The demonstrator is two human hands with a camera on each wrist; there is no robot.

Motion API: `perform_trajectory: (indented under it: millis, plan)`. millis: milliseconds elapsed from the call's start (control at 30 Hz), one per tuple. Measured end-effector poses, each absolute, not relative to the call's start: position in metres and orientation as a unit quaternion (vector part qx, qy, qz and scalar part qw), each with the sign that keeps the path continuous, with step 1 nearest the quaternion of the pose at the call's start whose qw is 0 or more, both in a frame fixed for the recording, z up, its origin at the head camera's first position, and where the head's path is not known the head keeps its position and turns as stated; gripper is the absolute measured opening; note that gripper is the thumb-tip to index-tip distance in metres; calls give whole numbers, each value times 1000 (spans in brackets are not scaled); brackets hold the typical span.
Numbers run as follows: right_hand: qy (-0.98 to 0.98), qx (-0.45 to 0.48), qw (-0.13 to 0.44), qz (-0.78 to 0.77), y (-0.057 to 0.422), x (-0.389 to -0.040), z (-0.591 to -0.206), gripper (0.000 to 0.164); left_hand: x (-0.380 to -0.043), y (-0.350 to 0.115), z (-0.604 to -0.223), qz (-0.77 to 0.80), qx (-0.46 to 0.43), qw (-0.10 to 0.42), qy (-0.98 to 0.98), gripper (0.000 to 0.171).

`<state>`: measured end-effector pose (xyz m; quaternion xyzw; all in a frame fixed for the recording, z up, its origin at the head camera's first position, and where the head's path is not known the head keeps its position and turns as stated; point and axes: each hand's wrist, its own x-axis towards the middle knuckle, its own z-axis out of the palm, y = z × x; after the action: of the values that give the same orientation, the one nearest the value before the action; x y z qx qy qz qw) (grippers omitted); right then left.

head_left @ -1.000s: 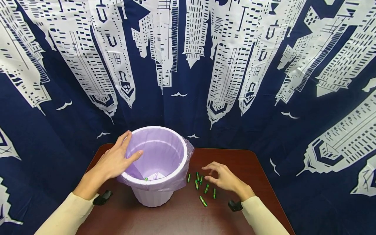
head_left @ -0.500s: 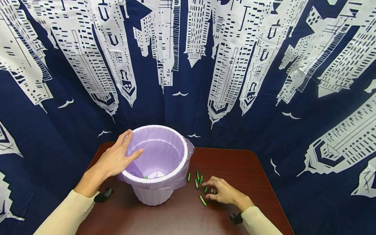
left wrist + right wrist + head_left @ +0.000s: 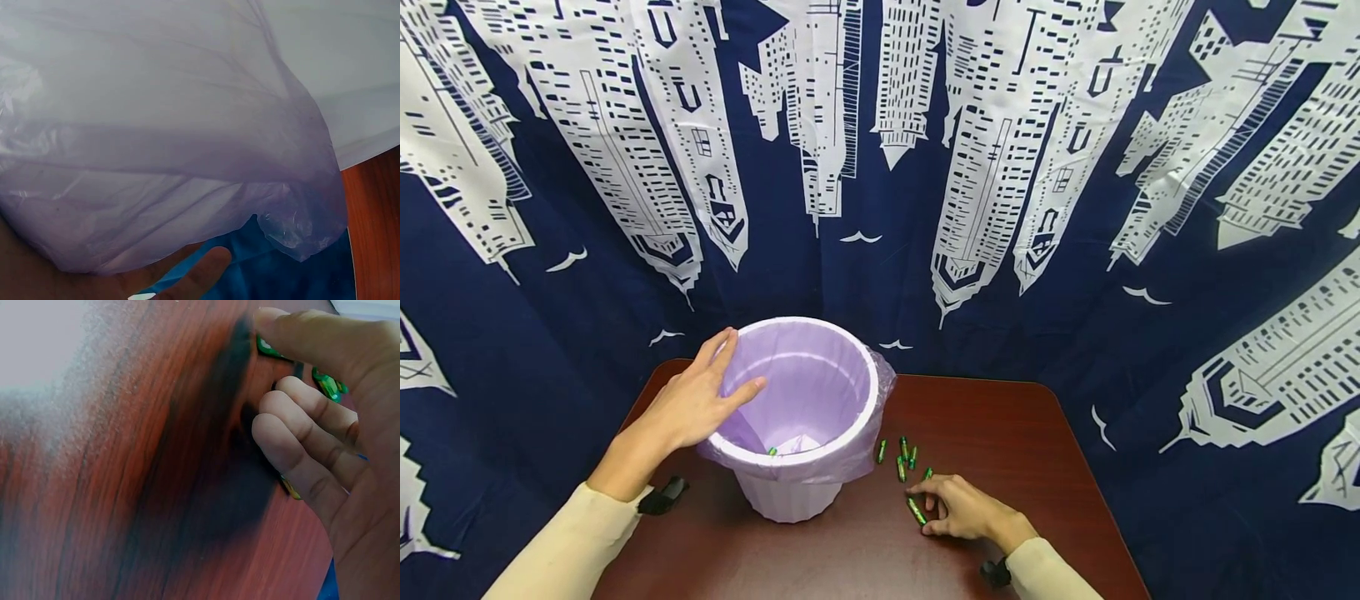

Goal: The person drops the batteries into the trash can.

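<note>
A pale trash bin (image 3: 786, 502) with a thin purple liner bag (image 3: 859, 468) stands left of centre on the table. My left hand (image 3: 692, 404) rests on its left rim, fingers straight along the outside and thumb over the opening. In the left wrist view, a fingertip (image 3: 212, 262) shows below the hanging liner. My right hand (image 3: 973, 510) is low over the table, its thumb and index fingertips at the two ends of a green battery (image 3: 916, 511). Its other fingers (image 3: 275, 437) are curled in the right wrist view, with a yellow-green piece partly hidden behind them.
Several more green batteries (image 3: 902, 468) lie on the brown table (image 3: 992, 417) between bin and right hand. Inside the bin are a small green item (image 3: 772, 451) and crumpled white material (image 3: 801, 443). A navy curtain (image 3: 865, 283) with white buildings hangs behind the table.
My right hand has come down and toward the near side of the group, with thumb and index finger now closing around the nearest battery. The left hand keeps its place on the rim.
</note>
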<state>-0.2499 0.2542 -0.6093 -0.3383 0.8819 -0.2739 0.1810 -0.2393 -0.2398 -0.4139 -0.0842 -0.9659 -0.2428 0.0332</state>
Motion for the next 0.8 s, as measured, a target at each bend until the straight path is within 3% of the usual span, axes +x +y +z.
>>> perform_trajectory:
  millis: [800]
  plan:
    - [878,-349,160,-287,245,-250,-620,47,-237,-241,-414,-234,-91,41,-967,107]
